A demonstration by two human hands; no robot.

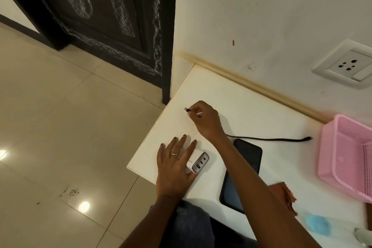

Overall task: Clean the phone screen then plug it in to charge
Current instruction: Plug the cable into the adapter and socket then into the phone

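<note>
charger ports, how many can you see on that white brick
3, all on the charger face turned toward the phone: two dark oval ports toward the far end, one orange-lined port nearest the person. The left hand covers the other sides, so more may be hidden.

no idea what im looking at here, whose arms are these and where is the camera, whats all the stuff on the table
There is no robot here. A person wears a camera on the head, so the single picture looks down on their own two arms. The left hand rests on a white charger, fingers fairly straight. The right hand pinches the plug end of a black cable, which trails across the white table. A dark phone lies flat under the right forearm. A pink basket stands at the right, a brown cloth lies near the phone, and a wall socket is above.
</note>
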